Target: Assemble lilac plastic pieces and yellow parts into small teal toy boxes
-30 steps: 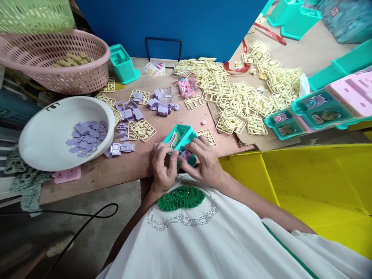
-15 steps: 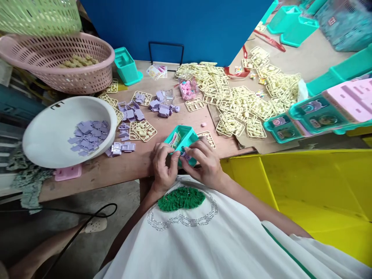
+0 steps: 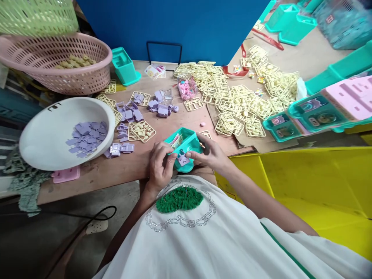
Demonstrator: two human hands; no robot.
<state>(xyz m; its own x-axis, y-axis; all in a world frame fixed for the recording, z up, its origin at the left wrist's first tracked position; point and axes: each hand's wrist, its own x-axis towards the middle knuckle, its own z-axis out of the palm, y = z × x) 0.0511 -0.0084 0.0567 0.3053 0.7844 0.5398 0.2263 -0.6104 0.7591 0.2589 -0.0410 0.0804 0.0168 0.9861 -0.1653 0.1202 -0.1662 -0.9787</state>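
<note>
My left hand (image 3: 160,164) and my right hand (image 3: 209,153) both grip a teal toy housing (image 3: 186,142) at the table's near edge, just in front of my chest. A small purple piece (image 3: 183,159) sits on the housing's near side, pinched between my left thumb and right fingertips. Coloured stickers show inside the housing's open top.
A white bowl (image 3: 43,143) of purple pieces stands at the left, with a pink basket (image 3: 58,73) behind it. Loose purple parts (image 3: 130,112) and cream sprue frames (image 3: 232,100) litter the wooden table (image 3: 130,166). A yellow bin (image 3: 305,182) is at my right. Teal and pink toys (image 3: 319,108) lie beyond it.
My right hand has shifted to the right along the housing, uncovering the purple piece on its near side. The housing has tilted slightly toward me.
</note>
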